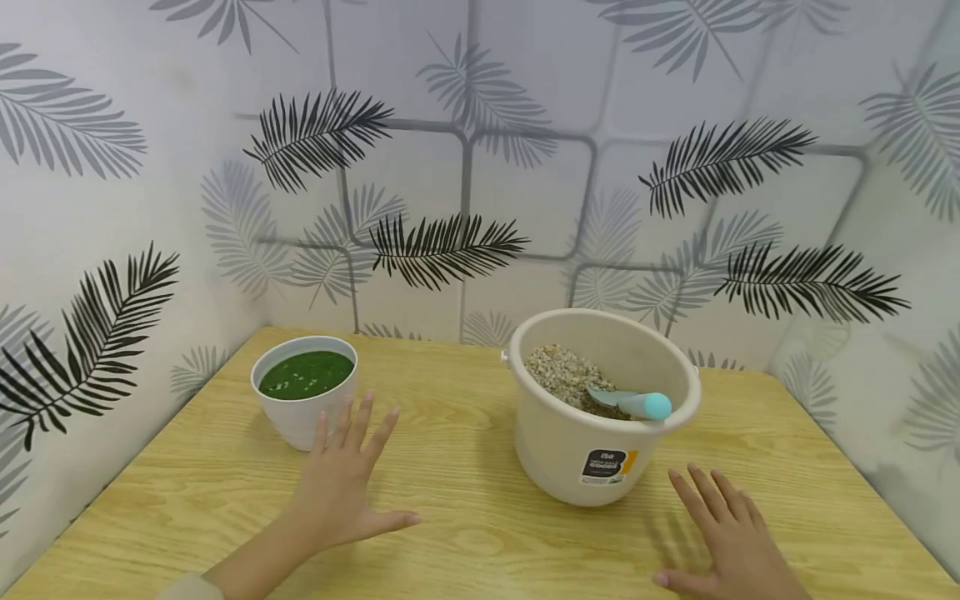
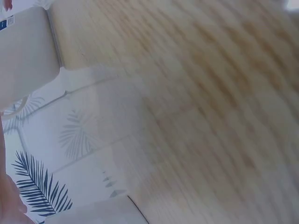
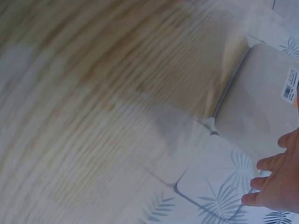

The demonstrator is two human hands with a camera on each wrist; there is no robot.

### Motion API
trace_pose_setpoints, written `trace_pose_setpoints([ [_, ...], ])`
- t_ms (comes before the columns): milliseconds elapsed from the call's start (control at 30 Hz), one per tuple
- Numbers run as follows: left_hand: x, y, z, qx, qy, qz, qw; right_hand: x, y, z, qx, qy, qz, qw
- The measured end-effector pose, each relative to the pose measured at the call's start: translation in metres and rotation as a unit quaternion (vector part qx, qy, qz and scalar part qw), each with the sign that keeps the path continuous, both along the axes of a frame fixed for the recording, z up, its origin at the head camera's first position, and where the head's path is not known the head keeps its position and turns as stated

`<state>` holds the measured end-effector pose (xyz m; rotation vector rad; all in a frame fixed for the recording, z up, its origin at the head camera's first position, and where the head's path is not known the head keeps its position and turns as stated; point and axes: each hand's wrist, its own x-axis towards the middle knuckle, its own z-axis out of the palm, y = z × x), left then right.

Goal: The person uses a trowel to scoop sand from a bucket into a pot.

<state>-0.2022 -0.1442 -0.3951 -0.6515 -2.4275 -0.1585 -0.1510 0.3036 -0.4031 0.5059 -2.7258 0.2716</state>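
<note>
My left hand [image 1: 337, 487] is spread with fingers straight, its fingertips overlapping the lower right side of a white pot [image 1: 288, 417] in the head view. Inside that pot is a flat dark green surface [image 1: 311, 372] dotted with pale bits. On the right, my right hand [image 1: 738, 537] has its fingers extended in front of a cream bucket [image 1: 547, 450], holding nothing. Coarse tan grit [image 1: 558, 371] partly fills the bucket. A small trowel [image 1: 633, 403] with a turquoise handle end leans inside, its tip sunk in the grit. In the right wrist view, fingers [image 3: 268, 163] appear beside the bucket [image 3: 257, 98].
Both containers stand on a light wood-grain table [image 1: 435, 450]. Leaf-patterned walls [image 1: 465, 183] close in the back and both sides. The bucket carries a black and orange label [image 1: 603, 465] on its front and small handle lugs at its sides.
</note>
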Motion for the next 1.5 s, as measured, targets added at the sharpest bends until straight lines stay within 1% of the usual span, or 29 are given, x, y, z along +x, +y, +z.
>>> trace_pose_setpoints([
  [67, 0.001, -0.002, 0.000, 0.010, 0.006, -0.004, 0.9999, 0.001, -0.003, -0.001, 0.001, 0.000, 0.008, 1.000],
  [300, 0.003, -0.010, 0.003, 0.041, 0.051, -0.025, 0.9976, 0.002, -0.013, -0.001, 0.000, 0.019, 0.048, 0.999],
  [467, 0.003, -0.015, 0.006, 0.050, 0.062, -0.029, 0.9964, 0.004, -0.024, 0.006, 0.002, 0.006, 0.068, 0.998],
  [567, 0.004, -0.017, 0.007, 0.058, 0.072, -0.032, 0.9952, 0.003, -0.029, 0.008, 0.007, 0.024, 0.095, 0.995],
  [667, 0.003, -0.019, 0.009, 0.063, 0.082, -0.035, 0.9940, 0.001, -0.035, 0.010, 0.003, 0.073, 0.136, 0.988],
  [700, 0.003, -0.020, 0.010, 0.065, 0.085, -0.037, 0.9936, -0.001, -0.037, 0.010, -0.003, 0.090, 0.152, 0.984],
  [767, 0.002, -0.021, 0.012, 0.070, 0.086, -0.040, 0.9930, -0.003, -0.043, 0.011, -0.026, 0.108, 0.185, 0.976],
  [833, 0.001, -0.023, 0.014, 0.078, 0.085, -0.043, 0.9923, -0.006, -0.049, 0.011, -0.051, 0.117, 0.222, 0.967],
  [900, 0.001, -0.023, 0.017, 0.087, 0.085, -0.049, 0.9914, -0.008, -0.055, 0.012, -0.073, 0.112, 0.256, 0.958],
  [967, 0.001, -0.024, 0.019, 0.095, 0.093, -0.054, 0.9897, -0.008, -0.062, 0.012, -0.083, 0.104, 0.275, 0.952],
  [1033, 0.002, -0.024, 0.021, 0.104, 0.104, -0.061, 0.9872, -0.008, -0.069, 0.012, -0.082, 0.095, 0.280, 0.952],
  [1167, 0.001, -0.026, 0.024, 0.123, 0.119, -0.070, 0.9827, -0.009, -0.082, 0.014, -0.075, 0.095, 0.285, 0.951],
  [1233, 0.001, -0.029, 0.024, 0.133, 0.113, -0.068, 0.9823, -0.009, -0.089, 0.015, -0.074, 0.095, 0.285, 0.951],
  [1333, -0.001, -0.034, 0.024, 0.142, 0.096, -0.056, 0.9836, -0.009, -0.098, 0.018, -0.081, 0.093, 0.282, 0.952],
  [1500, -0.004, -0.043, 0.022, 0.169, 0.080, -0.035, 0.9817, -0.010, -0.114, 0.022, -0.102, 0.060, 0.263, 0.957],
])
